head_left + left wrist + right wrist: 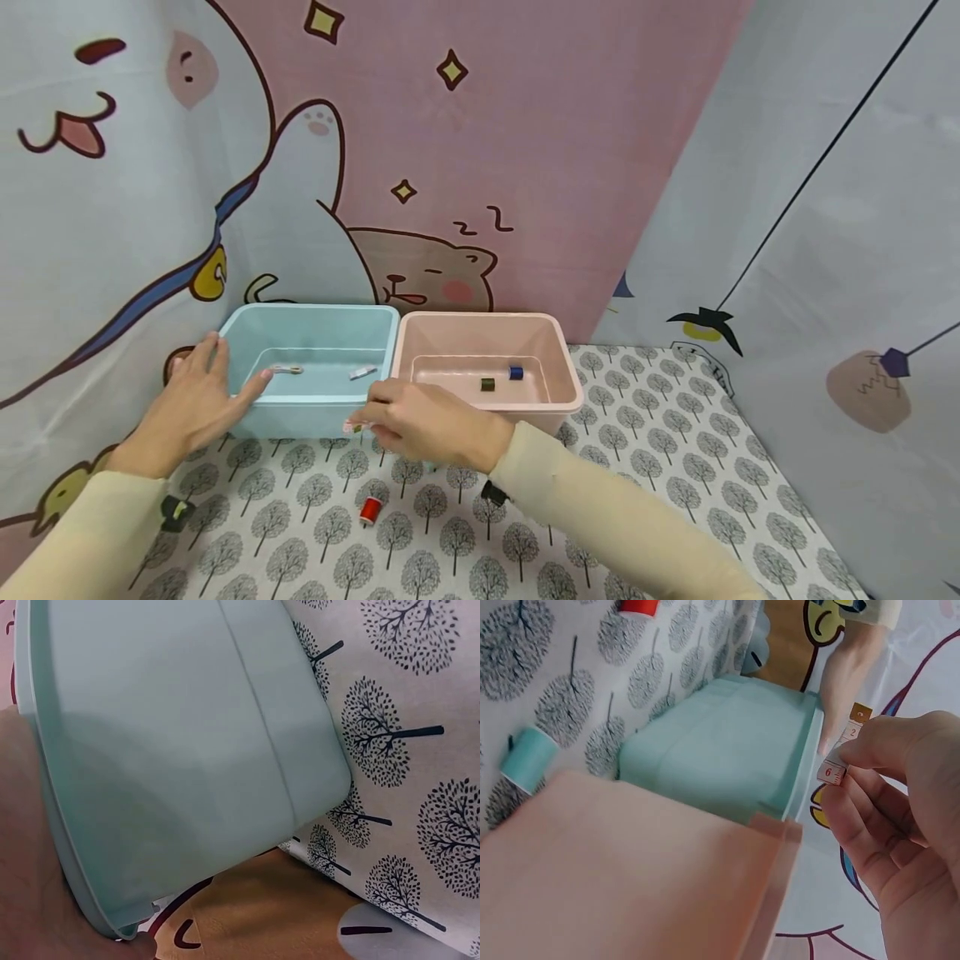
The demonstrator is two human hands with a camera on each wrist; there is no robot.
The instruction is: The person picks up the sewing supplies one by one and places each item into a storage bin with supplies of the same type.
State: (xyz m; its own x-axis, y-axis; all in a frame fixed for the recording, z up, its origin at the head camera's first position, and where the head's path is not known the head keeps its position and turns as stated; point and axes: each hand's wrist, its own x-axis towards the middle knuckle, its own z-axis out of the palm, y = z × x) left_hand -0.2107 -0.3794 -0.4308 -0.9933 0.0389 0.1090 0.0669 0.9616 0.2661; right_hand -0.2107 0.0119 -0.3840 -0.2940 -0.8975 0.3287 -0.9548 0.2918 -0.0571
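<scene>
My right hand (420,417) pinches a short folded tape measure (841,750) with red numbers and a brass-coloured end, between thumb and fingers. It is above the front rims where two bins meet. My left hand (191,404) rests on the front left corner of the light blue bin (315,421), its fingers and thumb spread straight. Inside that bin lie a small thin item (287,370), too small to identify, and a small white piece (363,372). The pink bin (566,387) beside it holds a green thread spool (487,384) and a blue thread spool (516,372).
On the tree-print tablecloth (645,500), a red thread spool (370,511) lies in front of the blue bin. A teal thread spool (529,759) lies near the pink bin, mostly hidden by my right arm in the head view. A cartoon-print curtain (562,167) hangs behind the bins.
</scene>
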